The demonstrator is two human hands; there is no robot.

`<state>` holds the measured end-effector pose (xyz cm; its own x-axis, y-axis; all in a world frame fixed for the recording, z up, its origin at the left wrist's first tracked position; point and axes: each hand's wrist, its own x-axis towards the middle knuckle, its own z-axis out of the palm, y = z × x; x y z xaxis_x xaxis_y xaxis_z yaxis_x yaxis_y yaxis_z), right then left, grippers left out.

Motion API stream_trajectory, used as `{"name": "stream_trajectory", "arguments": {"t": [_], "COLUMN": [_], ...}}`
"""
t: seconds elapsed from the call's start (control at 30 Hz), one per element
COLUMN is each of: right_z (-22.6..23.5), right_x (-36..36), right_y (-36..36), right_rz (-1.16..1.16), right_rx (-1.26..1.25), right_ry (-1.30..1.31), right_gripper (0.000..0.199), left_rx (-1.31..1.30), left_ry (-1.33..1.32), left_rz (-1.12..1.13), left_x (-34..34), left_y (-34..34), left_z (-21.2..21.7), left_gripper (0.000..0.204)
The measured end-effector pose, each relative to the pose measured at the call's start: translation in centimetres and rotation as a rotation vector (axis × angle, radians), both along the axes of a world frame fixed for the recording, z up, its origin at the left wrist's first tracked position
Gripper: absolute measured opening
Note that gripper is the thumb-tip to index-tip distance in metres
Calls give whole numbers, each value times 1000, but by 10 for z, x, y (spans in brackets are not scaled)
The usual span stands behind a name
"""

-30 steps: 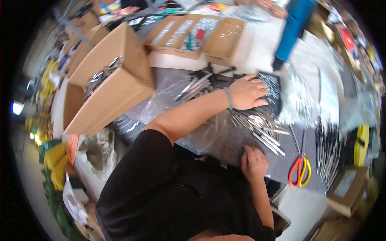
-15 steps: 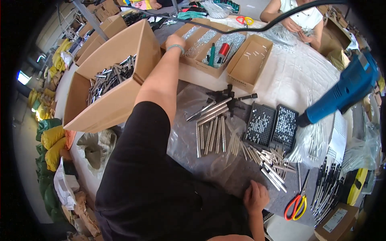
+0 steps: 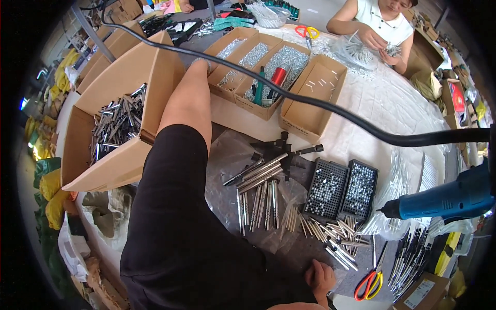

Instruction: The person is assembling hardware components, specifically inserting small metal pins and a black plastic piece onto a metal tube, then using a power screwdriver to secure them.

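Observation:
My left arm [image 3: 188,98] reaches up and away between the large cardboard box [image 3: 103,168] and a divided cardboard tray [image 3: 250,106]. Only the wrist with its band shows at the far end; the fingers are hidden. Dark and silvery metal parts [image 3: 120,121] fill the large box, and small shiny pieces lie in the tray's compartments with a green-handled tool [image 3: 259,85] and a red cylinder [image 3: 278,76]. My right hand [image 3: 321,279] rests at the table's near edge, fingers curled, with nothing visible in them. Silvery metal tubes [image 3: 264,204] lie beyond it.
Two black perforated trays [image 3: 325,188] hold small metal pieces. Red-and-yellow scissors [image 3: 369,284] lie to the right. A blue power screwdriver [image 3: 439,201] and a black cable [image 3: 330,106] hang over the table. Across it, a person [image 3: 374,39] handles thin pieces by a plastic bag.
My left hand has gone farther out, behind the box's side, and its fingers no longer show. The view has shifted. The cable and power screwdriver sit lower in it. My right hand stays curled.

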<state>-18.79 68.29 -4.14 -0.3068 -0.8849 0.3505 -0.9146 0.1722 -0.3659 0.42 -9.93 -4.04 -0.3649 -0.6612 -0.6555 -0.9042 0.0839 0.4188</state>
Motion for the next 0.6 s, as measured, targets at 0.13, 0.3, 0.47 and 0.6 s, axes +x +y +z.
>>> {"name": "stream_trajectory", "arguments": {"t": [0.13, 0.3, 0.47, 0.6], "right_z": [2, 1, -2, 2], "right_x": [1, -2, -2, -1], "right_y": [4, 5, 8, 6], "right_rz": [-20, 5, 8, -18], "right_rx": [-6, 2, 2, 14], "right_ry": [-6, -23, -21, -10], "right_gripper": [39, 39, 39, 38], "left_rx": [-411, -604, -831, -773], "left_ry": [-271, -205, -124, -324], "left_rz": [25, 112, 549, 352], "left_x": [-37, -11, -7, -5], "left_y": [101, 82, 94, 69], "left_z": [61, 43, 44, 44], "left_gripper": [40, 38, 33, 33]}}
